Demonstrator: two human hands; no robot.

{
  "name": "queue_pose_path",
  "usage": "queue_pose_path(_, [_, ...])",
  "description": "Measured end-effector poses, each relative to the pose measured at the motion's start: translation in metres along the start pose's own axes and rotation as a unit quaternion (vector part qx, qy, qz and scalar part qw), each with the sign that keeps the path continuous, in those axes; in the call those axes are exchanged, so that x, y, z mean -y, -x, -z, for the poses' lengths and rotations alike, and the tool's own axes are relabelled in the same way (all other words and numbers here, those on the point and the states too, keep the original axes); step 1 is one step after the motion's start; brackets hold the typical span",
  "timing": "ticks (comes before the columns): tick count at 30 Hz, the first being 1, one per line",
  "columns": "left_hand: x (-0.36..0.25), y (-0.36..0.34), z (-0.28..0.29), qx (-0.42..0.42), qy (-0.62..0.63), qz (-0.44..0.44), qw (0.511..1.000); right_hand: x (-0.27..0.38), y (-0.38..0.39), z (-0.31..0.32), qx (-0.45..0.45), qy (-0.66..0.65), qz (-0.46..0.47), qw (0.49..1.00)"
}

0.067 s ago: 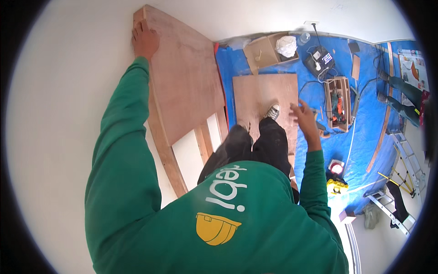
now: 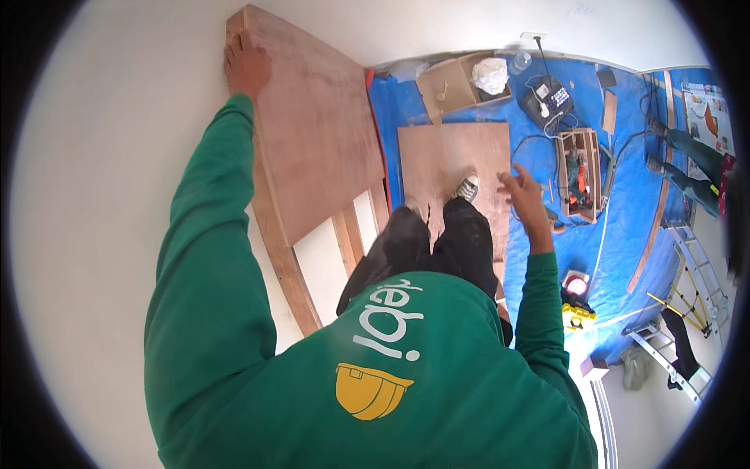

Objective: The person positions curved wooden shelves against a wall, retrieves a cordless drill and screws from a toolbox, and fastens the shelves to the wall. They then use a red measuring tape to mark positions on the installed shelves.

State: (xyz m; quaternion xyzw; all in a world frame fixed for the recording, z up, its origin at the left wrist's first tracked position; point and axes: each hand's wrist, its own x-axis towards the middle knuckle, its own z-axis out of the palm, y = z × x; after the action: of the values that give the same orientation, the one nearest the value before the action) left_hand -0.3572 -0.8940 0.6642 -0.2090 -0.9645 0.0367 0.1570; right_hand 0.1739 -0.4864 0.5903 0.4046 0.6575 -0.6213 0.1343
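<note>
A reddish plywood panel (image 2: 312, 133) rests upright against the white wall at the upper left, on a timber frame (image 2: 281, 273) with white openings. My left hand (image 2: 246, 66) grips the panel's top outer corner, fingers over its edge. My right hand (image 2: 523, 199) hangs in the air right of my legs, fingers loosely apart and holding nothing. Below it a plywood sheet (image 2: 430, 156) lies on the floor, with my sneaker (image 2: 467, 187) on it.
Blue sheeting (image 2: 625, 227) covers the floor, with a cardboard box (image 2: 437, 86), dark electrical device (image 2: 547, 102), wooden toolbox (image 2: 576, 172), yellow tool (image 2: 578, 316) and wood strips around. Ladders (image 2: 695, 266) lie at right, near another person's legs (image 2: 695, 164). A wall runs along the back.
My view and arms have shifted very slightly; my right hand sits a little higher. The panel and my left hand's hold on it look the same.
</note>
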Motion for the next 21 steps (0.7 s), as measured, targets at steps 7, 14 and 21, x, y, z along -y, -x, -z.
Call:
queue_pose_path(7, [0.039,-0.021,-0.018,0.13,-0.009,0.003,0.991,0.01,0.017,0.006,-0.02,-0.027,-0.03,0.999])
queue_pose_path(14, [0.048,-0.028,0.004,0.254,0.065,0.029,0.965,0.059,0.029,-0.183,0.126,0.067,0.203,0.969])
queue_pose_path(21, [-0.005,0.142,0.047,0.025,0.016,-0.009,1.0,0.139,0.091,-0.351,0.313,0.261,0.345,0.846])
